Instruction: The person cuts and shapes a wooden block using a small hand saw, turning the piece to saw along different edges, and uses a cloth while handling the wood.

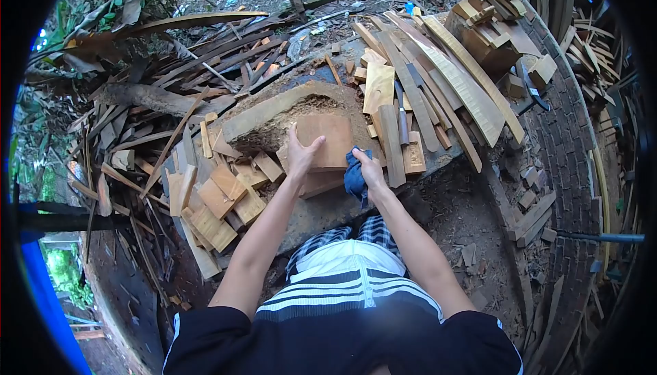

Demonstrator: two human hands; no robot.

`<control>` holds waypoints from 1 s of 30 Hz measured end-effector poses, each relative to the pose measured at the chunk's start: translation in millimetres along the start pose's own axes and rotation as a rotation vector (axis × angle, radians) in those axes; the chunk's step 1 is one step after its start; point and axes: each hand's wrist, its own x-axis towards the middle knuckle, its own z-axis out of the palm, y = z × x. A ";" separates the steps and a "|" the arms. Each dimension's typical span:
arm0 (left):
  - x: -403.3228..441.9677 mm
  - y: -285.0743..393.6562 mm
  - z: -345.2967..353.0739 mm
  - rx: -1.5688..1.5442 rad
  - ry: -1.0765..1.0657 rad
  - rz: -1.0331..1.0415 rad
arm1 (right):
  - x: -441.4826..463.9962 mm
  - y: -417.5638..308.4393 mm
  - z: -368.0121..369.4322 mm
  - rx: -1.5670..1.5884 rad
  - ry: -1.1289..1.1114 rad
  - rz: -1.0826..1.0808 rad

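Observation:
A thick, smooth-topped wood block (327, 137) lies in front of me on the work surface. My left hand (301, 152) grips its left side, with the thumb on the near part of the top face. At the block's right side, my right hand (369, 168) is closed around a crumpled dark blue cloth (356, 180). The cloth hangs down at the block's right corner; I cannot tell whether it touches the wood. Behind the block is a large rough log piece (274, 111) with a hollowed, crumbly edge.
Cut wood blocks (222, 194) are heaped on the left. Long planks (445, 67) and a dark-handled tool (402, 115) lie on the right. A hammer-like tool (530, 91) leans by a stump at the far right. A brick strip (568, 170) runs along the right.

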 end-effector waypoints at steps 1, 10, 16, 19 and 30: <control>-0.2 8.7 -3.0 -0.140 -0.024 -0.107 | -0.7 0.6 -2.3 -0.031 0.002 0.008; 31.5 43.2 15.8 -0.388 -0.434 -0.514 | 5.5 2.1 -17.3 -0.148 0.081 -0.047; 14.5 71.8 -10.7 -0.367 -0.520 -0.034 | -29.0 -25.8 -19.2 -0.035 0.022 -0.235; 10.2 92.3 -41.2 -0.261 -0.454 0.186 | -35.4 -42.5 -28.0 -0.095 -0.066 -0.345; -6.1 56.4 -65.8 0.853 -0.347 1.137 | -26.4 -44.9 -37.0 -0.128 0.057 -0.306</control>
